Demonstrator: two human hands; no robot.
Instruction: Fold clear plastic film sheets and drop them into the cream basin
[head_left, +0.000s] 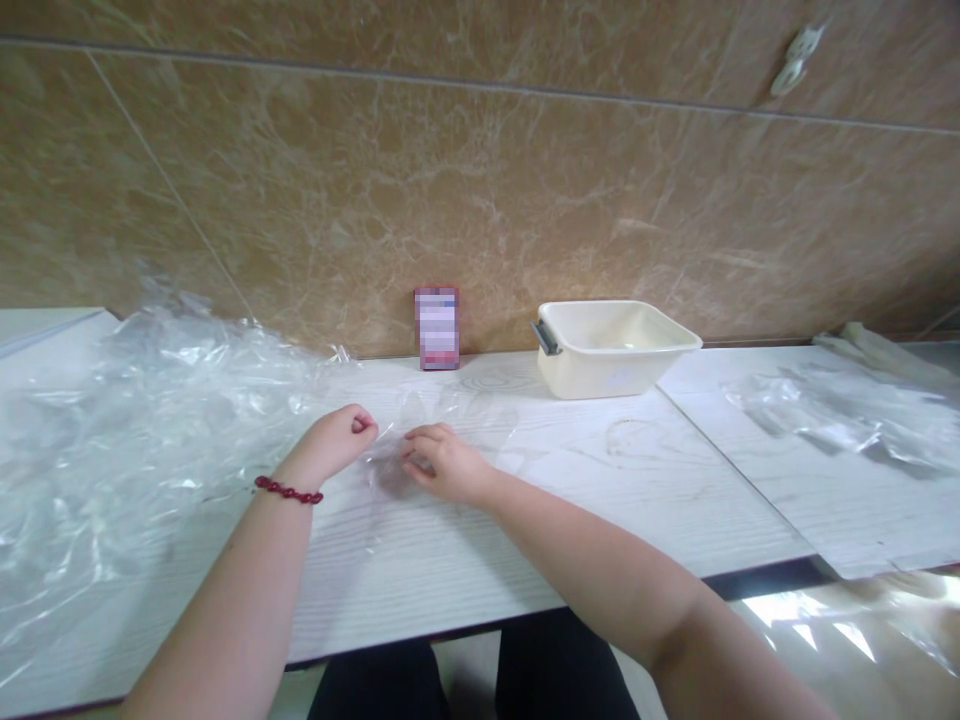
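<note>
My left hand (349, 435), with a dark red bead bracelet (289, 490) on its wrist, is closed in a pinch on the edge of a clear plastic bag (487, 418). Just to the right, my right hand (448, 465) rests at the thin film, its fingers curved and the thumb a little apart from them. The bag lies loosely on the pale wood-grain table (420, 580), partly behind my right hand. Its outline is faint and hard to follow.
A large heap of clear plastic bags (150, 420) covers the table's left side. Against the marble-patterned wall stand a phone-like device (437, 330) with a blurred screen and a cream tub (615, 375). More clear plastic (847, 410) lies at the right.
</note>
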